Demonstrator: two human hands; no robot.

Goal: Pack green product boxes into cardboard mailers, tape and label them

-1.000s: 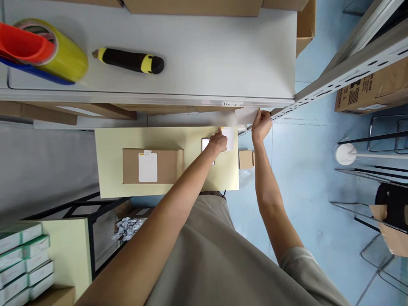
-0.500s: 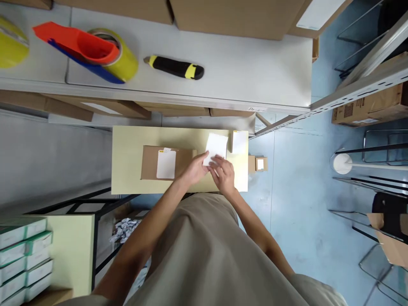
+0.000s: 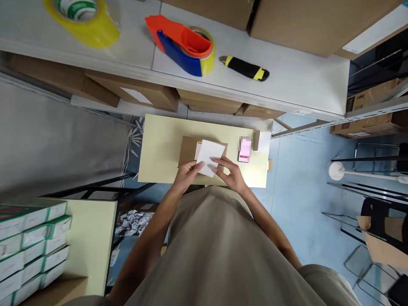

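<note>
A blank white paper slip (image 3: 210,155) is held up over a brown cardboard box (image 3: 188,149) that lies on the pale yellow table (image 3: 159,148). My left hand (image 3: 186,174) pinches the slip at its lower left edge, thumb on top. At its right side my right hand (image 3: 231,172) has thumb and fingertips closed on the paper. The slip covers much of the box and part of the white label (image 3: 198,148) on it. Right of my hands lies a phone (image 3: 245,149) with a lit pink screen, beside a small white box (image 3: 263,141).
Above the table, a grey shelf (image 3: 302,80) carries a tape dispenser (image 3: 185,46), a yellow tape roll (image 3: 92,25), a utility knife (image 3: 245,68) and large cartons (image 3: 312,25). Stacked white-green boxes (image 3: 35,242) stand lower left. Chairs (image 3: 376,216) are at right.
The slip has moved left, from beside the box to over it, with both hands on it. The phone now shows where the slip was. The camera view has turned and shifted left.
</note>
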